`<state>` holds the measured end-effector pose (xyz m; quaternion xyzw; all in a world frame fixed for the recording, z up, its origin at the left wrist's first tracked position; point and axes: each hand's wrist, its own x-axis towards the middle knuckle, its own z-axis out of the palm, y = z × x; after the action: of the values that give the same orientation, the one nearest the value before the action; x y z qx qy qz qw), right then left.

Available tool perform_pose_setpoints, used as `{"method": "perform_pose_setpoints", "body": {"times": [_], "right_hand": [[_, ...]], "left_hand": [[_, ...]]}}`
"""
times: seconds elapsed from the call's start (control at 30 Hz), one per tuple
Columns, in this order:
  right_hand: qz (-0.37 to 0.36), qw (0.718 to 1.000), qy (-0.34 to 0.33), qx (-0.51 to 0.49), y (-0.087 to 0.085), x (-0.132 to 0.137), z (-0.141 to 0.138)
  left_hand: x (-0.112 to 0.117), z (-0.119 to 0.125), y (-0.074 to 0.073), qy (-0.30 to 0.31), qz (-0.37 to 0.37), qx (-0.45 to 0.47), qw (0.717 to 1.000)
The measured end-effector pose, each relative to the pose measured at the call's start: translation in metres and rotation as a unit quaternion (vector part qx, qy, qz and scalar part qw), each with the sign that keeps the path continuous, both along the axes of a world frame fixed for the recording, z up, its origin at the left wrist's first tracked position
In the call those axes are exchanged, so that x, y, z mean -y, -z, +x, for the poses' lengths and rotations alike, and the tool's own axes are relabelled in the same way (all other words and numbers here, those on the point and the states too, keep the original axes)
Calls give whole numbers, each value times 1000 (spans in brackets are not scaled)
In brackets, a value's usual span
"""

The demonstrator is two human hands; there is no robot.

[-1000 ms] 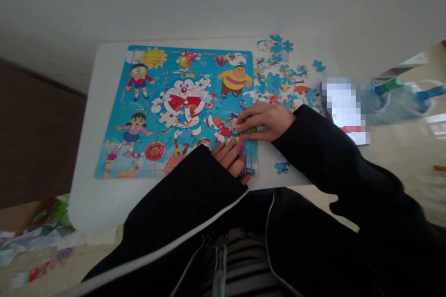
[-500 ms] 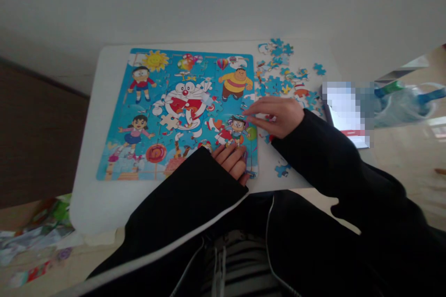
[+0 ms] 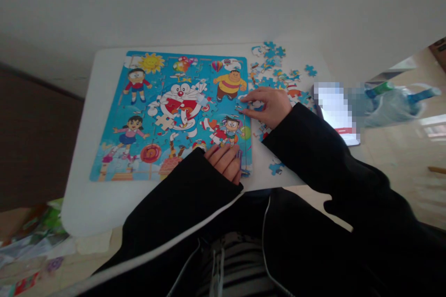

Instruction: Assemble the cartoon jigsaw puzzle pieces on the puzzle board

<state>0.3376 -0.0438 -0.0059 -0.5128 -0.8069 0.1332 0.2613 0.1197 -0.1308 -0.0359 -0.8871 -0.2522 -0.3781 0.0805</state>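
Note:
A colourful cartoon jigsaw puzzle (image 3: 174,116) lies on a small white table (image 3: 94,199). My left hand (image 3: 225,160) rests flat on the puzzle's bottom right corner, fingers stretched out and holding nothing. My right hand (image 3: 268,104) is at the puzzle's right edge, beside the yellow-shirted figure. Its fingertips pinch a blue puzzle piece (image 3: 241,100) against the board. A heap of loose blue pieces (image 3: 278,72) lies on the table just behind and right of that hand. Both arms wear black sleeves.
One stray piece (image 3: 276,168) lies near the table's front right edge. Plastic bottles (image 3: 390,102) and a blurred-out object (image 3: 334,106) sit to the right. A pale wall runs behind the table. Litter lies on the floor at the lower left (image 3: 31,236).
My right hand left the lower right part of the puzzle, moved back and right towards the loose pieces, and now sits higher on the puzzle's right edge. The left hand stayed put.

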Motion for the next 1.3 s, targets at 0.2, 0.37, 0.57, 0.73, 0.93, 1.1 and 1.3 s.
{"method": "perform_pose_setpoints", "body": {"times": [0.2,0.37,0.57,0.73,0.93,1.1,1.3], "right_hand": [[9,999,-31,-10,-6,6,-3],[-5,998,-61,-6,0,5,-5],[-15,999,-47,-11,1,5,-4],[-17,999,-49,-9,4,4,-4],[10,998,-55,17,4,7,-7],[13,997,-65,34,3,9,-10],[-3,997,-65,38,2,8,-10]], "left_hand": [[-1,6,-13,-76,-92,-10,993],[-1,14,-13,-93,-185,-77,975],[2,18,-11,-101,-201,-59,973],[3,18,-12,-97,-219,-61,969],[2,17,-12,-98,-220,-65,968],[3,18,-13,-97,-218,-60,969],[9,15,-17,-127,-231,-67,962]]}}
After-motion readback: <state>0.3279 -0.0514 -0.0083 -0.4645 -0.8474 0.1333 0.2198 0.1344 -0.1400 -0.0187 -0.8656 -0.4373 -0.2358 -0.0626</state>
